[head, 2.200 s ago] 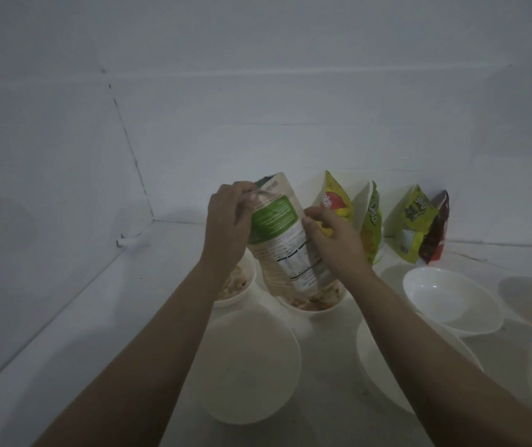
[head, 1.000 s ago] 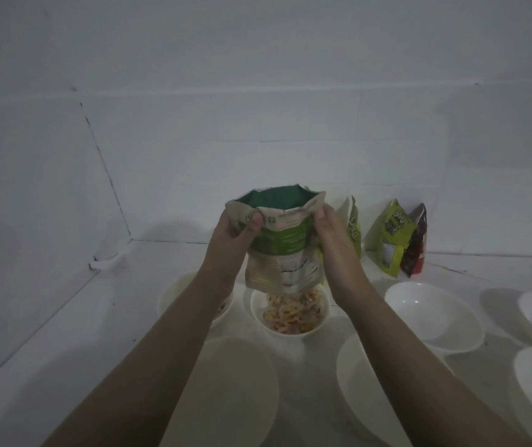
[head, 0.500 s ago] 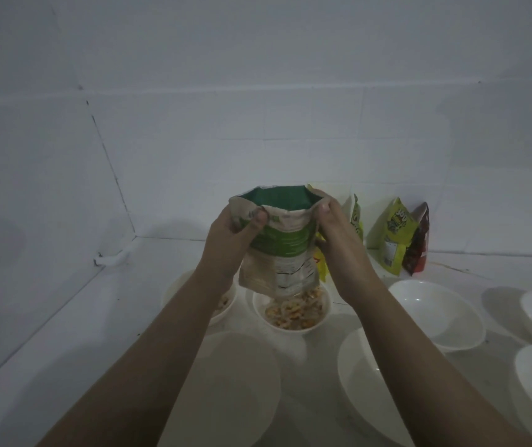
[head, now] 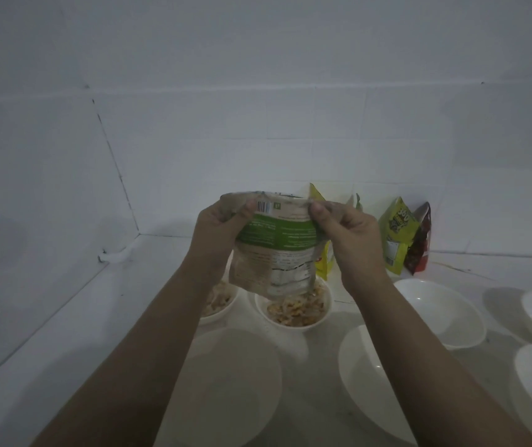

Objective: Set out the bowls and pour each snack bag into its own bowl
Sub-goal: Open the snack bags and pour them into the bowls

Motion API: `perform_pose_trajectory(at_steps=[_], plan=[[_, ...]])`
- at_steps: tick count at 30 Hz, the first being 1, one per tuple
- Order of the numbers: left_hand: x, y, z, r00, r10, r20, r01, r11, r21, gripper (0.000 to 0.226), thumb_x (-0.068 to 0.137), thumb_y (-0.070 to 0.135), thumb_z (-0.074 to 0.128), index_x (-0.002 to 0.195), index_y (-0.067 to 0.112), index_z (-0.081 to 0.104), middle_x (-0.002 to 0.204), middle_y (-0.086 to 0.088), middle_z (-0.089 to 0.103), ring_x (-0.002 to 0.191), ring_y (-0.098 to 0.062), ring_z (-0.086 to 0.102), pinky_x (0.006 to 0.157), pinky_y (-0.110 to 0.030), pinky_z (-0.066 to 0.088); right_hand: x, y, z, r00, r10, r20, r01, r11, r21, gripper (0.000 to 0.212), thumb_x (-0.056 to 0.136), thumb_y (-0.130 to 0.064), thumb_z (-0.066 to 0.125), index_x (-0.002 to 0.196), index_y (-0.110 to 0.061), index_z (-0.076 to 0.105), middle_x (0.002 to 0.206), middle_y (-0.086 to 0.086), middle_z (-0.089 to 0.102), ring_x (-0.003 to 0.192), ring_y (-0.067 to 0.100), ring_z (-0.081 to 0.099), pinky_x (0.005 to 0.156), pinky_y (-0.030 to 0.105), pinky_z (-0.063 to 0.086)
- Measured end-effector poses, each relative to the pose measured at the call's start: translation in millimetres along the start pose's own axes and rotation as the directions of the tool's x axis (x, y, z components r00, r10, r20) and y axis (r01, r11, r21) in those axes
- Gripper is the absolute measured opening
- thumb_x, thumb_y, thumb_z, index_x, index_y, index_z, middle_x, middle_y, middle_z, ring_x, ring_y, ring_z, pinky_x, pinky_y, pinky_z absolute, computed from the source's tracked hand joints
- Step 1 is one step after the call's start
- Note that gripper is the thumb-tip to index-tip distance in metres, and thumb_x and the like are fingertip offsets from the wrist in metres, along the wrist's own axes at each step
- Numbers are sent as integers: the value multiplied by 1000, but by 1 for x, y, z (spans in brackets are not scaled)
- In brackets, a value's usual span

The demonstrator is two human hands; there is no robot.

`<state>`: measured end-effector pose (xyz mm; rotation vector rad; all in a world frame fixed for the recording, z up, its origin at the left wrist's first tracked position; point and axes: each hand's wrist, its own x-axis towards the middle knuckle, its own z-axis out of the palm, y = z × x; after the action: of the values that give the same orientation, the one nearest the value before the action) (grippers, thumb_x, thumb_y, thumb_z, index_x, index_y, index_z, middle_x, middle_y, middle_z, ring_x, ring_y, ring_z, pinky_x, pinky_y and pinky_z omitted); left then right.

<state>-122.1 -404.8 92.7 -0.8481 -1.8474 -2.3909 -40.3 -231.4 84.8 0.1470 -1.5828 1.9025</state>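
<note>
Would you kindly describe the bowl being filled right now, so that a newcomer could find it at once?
Start at the corner of the white tiled wall and drop to the counter below the two raised hands. The bowl sits directly beneath the upside-down green and tan bag that they hold. It is small and holds yellowish snack pieces, while the larger bowls nearer the camera and to the right are empty.

Both hands, left (head: 218,229) and right (head: 348,230), pinch an upturned bag (head: 274,250) above a snack-filled bowl (head: 293,312), more bags (head: 398,235) at two o'clock.
</note>
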Motion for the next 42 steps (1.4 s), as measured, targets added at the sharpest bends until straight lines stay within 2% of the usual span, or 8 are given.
perform_pose_trajectory(at_steps=[6, 10, 14, 25, 30, 34, 37, 42], plan=[[-3, 10, 0, 996, 85, 12, -86, 994, 61, 27, 86, 33, 59, 102, 17, 73, 86, 4, 75, 79, -11, 68, 63, -23, 53, 2, -12, 6, 994, -99, -40, 97, 994, -59, 41, 92, -8, 68, 55, -26, 71, 85, 1, 79, 88, 19, 74, 81, 35, 60], [-14, 1, 3, 997, 26, 68, -38, 985, 169, 20, 83, 25, 65, 102, 18, 69, 91, 7, 76, 86, -9, 71, 69, -22, 54, 0, -18, 10, 988, -84, -127, 85, 996, 6, 12, 92, -11, 69, 88, -2, 76, 81, 7, 77, 82, 23, 72, 79, 38, 60], [-24, -8, 6, 998, -30, 46, 26, 995, 95, 14, 84, -1, 67, 93, 8, 70, 85, 7, 77, 82, -7, 72, 69, -21, 55, -6, -25, 17, 990, -130, -60, 128, 991, -33, 9, 91, -7, 69, 91, -10, 77, 81, 1, 78, 80, 18, 73, 76, 34, 61], [-30, -30, -5, 987, -158, 24, 151, 972, 182, 23, 79, -10, 70, 100, -2, 70, 96, -10, 75, 86, -22, 73, 69, -30, 59, -2, -40, 7, 984, -124, -129, 147, 971, 187, 21, 83, -22, 71, 90, -2, 74, 81, 7, 76, 80, 24, 70, 74, 37, 60], [-33, -40, -10, 979, -204, -27, 205, 956, 209, 21, 83, -12, 64, 104, -8, 67, 102, -19, 73, 86, -26, 72, 68, -29, 60, -4, -45, 4, 988, -141, -55, 145, 986, 86, 43, 86, -21, 68, 78, 19, 54, 83, 2, 74, 80, 17, 69, 71, 28, 59], [-36, -34, -13, 977, -205, -65, 213, 965, 155, 15, 86, -7, 65, 99, -1, 68, 93, -14, 73, 78, -21, 73, 66, -31, 61, -10, -30, -6, 977, 38, 210, 4, 981, -196, 40, 82, -23, 75, 121, -15, 67, 111, 1, 76, 103, 18, 72, 88, 40, 60], [-43, -25, -15, 975, -223, 3, 219, 960, 177, 18, 87, -3, 65, 102, 6, 68, 92, -4, 76, 81, -18, 73, 65, -28, 59, -17, -9, -6, 986, 85, 146, -13, 900, -437, 20, 83, -27, 80, 103, -27, 78, 99, 3, 79, 95, 24, 74, 86, 52, 59], [-55, -5, -14, 973, -227, 34, 228, 973, -20, 15, 94, 6, 56, 106, 7, 64, 88, 1, 77, 79, -17, 74, 60, -28, 58, -24, -12, -2, 975, 150, 165, -63, 895, -442, 20, 85, -27, 78, 103, -18, 79, 99, 1, 79, 94, 22, 75, 87, 51, 58]])
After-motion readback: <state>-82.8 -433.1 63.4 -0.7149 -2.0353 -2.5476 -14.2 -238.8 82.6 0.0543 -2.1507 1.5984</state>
